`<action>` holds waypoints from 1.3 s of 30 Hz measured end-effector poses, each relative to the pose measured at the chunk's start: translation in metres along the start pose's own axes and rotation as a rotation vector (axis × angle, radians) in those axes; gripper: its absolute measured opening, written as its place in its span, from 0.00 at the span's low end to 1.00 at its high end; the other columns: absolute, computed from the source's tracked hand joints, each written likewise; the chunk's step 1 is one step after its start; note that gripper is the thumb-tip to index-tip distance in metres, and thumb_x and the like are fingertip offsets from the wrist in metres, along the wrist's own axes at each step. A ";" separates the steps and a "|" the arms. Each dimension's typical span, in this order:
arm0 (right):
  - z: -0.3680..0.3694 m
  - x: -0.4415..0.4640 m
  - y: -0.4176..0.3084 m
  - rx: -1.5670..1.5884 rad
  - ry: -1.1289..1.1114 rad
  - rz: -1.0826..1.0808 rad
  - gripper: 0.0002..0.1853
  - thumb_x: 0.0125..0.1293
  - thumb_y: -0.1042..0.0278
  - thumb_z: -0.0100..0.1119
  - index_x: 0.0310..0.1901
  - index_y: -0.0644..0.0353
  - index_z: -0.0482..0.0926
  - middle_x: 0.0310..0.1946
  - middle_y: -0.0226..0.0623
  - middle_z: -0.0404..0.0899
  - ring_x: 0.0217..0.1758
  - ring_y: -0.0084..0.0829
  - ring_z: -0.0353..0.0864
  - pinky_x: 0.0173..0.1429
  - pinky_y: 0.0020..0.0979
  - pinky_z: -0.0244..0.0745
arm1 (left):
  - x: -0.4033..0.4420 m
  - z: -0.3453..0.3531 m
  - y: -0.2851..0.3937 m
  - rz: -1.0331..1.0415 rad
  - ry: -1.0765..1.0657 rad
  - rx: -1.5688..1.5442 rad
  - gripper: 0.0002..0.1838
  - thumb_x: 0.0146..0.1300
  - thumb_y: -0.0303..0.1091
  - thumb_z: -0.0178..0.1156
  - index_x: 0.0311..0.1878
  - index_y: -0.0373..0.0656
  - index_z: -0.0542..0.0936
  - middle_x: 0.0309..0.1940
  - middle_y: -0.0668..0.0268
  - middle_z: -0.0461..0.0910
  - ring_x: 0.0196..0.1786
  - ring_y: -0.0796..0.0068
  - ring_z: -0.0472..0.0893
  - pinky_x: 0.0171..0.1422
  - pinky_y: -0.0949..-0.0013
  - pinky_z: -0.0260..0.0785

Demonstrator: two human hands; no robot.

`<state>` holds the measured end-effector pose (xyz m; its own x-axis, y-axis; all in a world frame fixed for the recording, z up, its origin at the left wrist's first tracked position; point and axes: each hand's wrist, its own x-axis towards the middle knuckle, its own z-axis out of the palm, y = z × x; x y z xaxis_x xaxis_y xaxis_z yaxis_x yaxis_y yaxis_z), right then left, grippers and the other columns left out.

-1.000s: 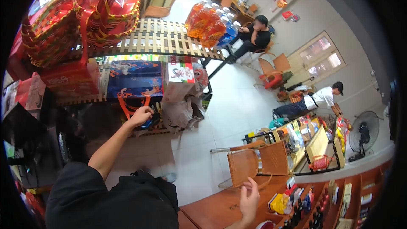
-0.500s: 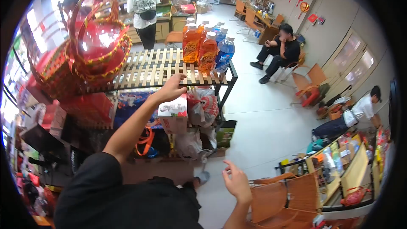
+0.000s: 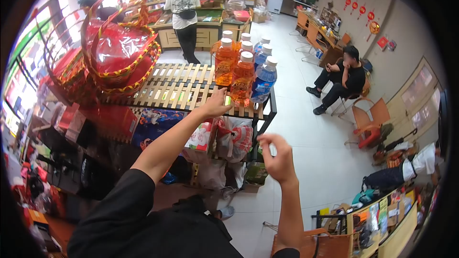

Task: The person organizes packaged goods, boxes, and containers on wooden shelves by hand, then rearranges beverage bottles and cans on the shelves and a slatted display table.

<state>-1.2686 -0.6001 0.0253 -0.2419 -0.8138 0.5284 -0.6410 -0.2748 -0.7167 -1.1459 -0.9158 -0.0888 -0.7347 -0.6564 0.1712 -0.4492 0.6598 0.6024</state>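
Observation:
My left hand (image 3: 216, 104) is at the front edge of a slatted wooden shelf (image 3: 177, 83), fingers apart and empty, just left of the bottles. Closest to it are an orange drink bottle (image 3: 242, 79) and another orange bottle (image 3: 224, 64), both upright with white caps. To their right stands a blue-labelled bottle (image 3: 264, 81), with several more bottles behind. My right hand (image 3: 277, 157) is raised in front of the shelf's right end, thumb and forefinger apart, loosely bent, holding nothing visible.
Woven baskets (image 3: 122, 62) with red wrapping stand on the shelf's left. Below are a white and red box (image 3: 198, 138) and plastic bags (image 3: 236, 138). A seated person (image 3: 351, 76) is at right, another person (image 3: 184, 14) stands behind, and a third person (image 3: 416, 165) bends over goods. A chair (image 3: 315, 243) is near my right arm.
My right hand has risen towards the shelf's right end. My left hand has moved right along the front edge, closer to the orange bottles. The view has shifted.

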 end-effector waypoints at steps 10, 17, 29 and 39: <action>0.055 0.230 0.027 -0.168 0.134 -0.169 0.09 0.61 0.80 0.52 0.41 0.65 0.81 0.34 0.45 0.81 0.38 0.39 0.82 0.48 0.36 0.78 | 0.033 0.009 -0.022 0.119 0.158 -0.055 0.44 0.60 0.47 0.65 0.73 0.31 0.59 0.62 0.42 0.71 0.67 0.44 0.70 0.73 0.52 0.60; 0.107 0.302 0.078 -0.274 0.133 0.068 0.09 0.62 0.77 0.54 0.38 0.64 0.84 0.27 0.42 0.85 0.30 0.33 0.86 0.38 0.31 0.78 | 0.022 0.015 -0.021 0.115 0.227 -0.109 0.39 0.62 0.45 0.62 0.72 0.36 0.63 0.59 0.45 0.73 0.64 0.44 0.72 0.70 0.49 0.61; 0.140 0.292 0.107 -0.297 0.484 0.059 0.07 0.57 0.79 0.56 0.27 0.66 0.84 0.22 0.36 0.83 0.27 0.26 0.81 0.36 0.27 0.73 | 0.028 0.012 -0.028 0.091 0.302 -0.205 0.34 0.58 0.33 0.57 0.68 0.30 0.66 0.57 0.45 0.75 0.65 0.47 0.72 0.71 0.52 0.61; 0.135 0.276 0.097 -0.258 0.448 0.079 0.08 0.57 0.81 0.55 0.27 0.67 0.84 0.25 0.34 0.85 0.28 0.23 0.79 0.36 0.24 0.72 | 0.027 0.010 -0.029 0.102 0.276 -0.303 0.42 0.57 0.40 0.67 0.72 0.35 0.61 0.62 0.46 0.71 0.66 0.48 0.69 0.73 0.52 0.59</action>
<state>-1.2998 -0.9207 0.0402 -0.5484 -0.5126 0.6606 -0.7531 -0.0404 -0.6566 -1.1580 -0.9495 -0.1098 -0.5852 -0.6937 0.4199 -0.1807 0.6163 0.7665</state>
